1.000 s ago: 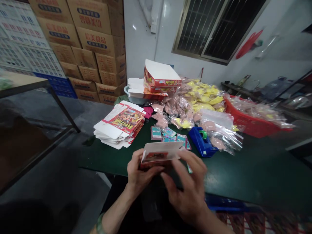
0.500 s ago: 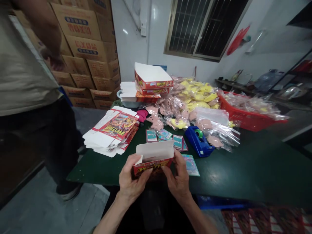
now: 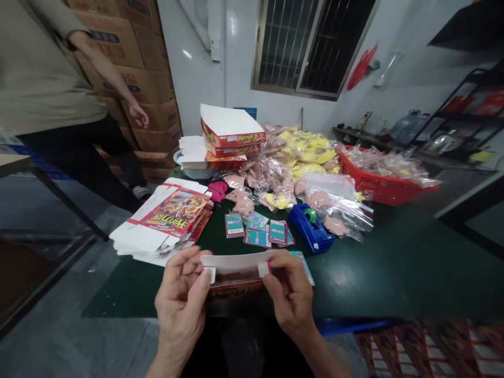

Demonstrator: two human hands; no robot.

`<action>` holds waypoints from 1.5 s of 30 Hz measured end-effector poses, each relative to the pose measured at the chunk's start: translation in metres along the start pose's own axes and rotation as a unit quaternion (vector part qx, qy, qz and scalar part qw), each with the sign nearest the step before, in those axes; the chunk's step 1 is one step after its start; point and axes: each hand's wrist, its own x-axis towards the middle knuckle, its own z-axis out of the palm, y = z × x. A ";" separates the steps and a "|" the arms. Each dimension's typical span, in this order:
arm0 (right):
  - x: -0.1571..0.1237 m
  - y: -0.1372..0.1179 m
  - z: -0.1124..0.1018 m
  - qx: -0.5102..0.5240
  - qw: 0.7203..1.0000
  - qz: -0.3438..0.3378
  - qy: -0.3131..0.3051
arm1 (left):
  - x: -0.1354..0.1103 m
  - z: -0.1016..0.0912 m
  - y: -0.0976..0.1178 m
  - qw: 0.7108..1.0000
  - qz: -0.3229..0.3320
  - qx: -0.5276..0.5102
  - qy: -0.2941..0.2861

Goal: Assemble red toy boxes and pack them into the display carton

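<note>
Box is held up at the near edge of the counter, mouth open, back flap raised; can't make out its contents from here. Green surface runs on right past the blue tape dispenser. Left is tighter — flat cartons piled near that edge, a person in a beige shirt beyond. Red basket, back right, heaped with clear-bagged pieces; pale basin, back left, has cartons over it. Grip: left hand pinches the left side flap, right hand the right — thumbs inside.
</note>
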 end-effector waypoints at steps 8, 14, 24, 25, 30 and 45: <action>0.007 -0.001 -0.008 0.041 0.996 0.014 -0.072 | 0.010 0.012 0.014 0.995 0.059 -0.062 -0.048; 0.002 -0.010 -0.013 0.038 0.994 0.017 -0.102 | 0.006 0.011 0.016 0.990 0.062 -0.104 -0.074; 0.004 -0.019 -0.008 -0.038 0.997 0.032 -0.052 | -0.001 0.006 0.020 0.986 0.061 0.026 -0.154; 0.005 -0.021 -0.007 -0.051 0.997 0.032 -0.051 | -0.001 0.006 0.019 0.986 0.074 0.027 -0.144; 0.007 -0.036 -0.006 -0.101 0.993 -0.001 -0.068 | 0.003 0.000 0.022 0.979 0.105 0.061 -0.163; -0.014 -0.015 0.009 -0.185 0.970 -0.157 -0.002 | 0.014 -0.007 -0.003 0.963 0.127 -0.039 -0.234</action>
